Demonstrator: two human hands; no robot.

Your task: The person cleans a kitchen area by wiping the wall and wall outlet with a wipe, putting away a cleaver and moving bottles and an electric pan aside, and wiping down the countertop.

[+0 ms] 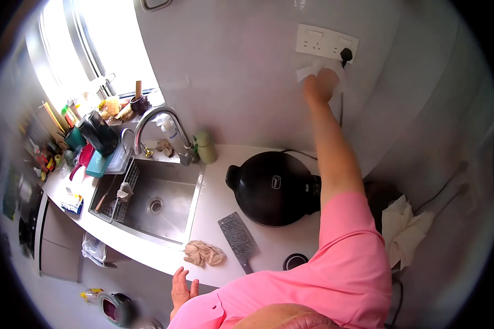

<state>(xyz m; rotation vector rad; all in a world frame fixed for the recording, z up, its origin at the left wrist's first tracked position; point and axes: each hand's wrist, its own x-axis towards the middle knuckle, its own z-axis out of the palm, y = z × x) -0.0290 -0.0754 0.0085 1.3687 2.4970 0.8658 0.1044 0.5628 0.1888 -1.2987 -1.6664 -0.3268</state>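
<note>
My right hand [326,83] is raised against the grey wall, just below the white socket panel [326,43]. It holds a white cloth or tissue [306,72], pressed near the wall. A black plug [346,54] sits in the panel, its cord hanging beside the hand. My left hand [181,288] is low at the counter's front edge, fingers apart and holding nothing. Near it lie a crumpled beige cloth [203,254] and a cleaver [237,237] with a patterned blade. A round black electric pan [274,189] stands closed on the counter.
At the left are a steel sink [167,197] with a wire rack [127,189], a curved faucet [153,112] and a green bottle [206,148]. Various containers crowd the window corner. A round black object [295,261] lies near the front edge; pale cloth [405,227] hangs at right.
</note>
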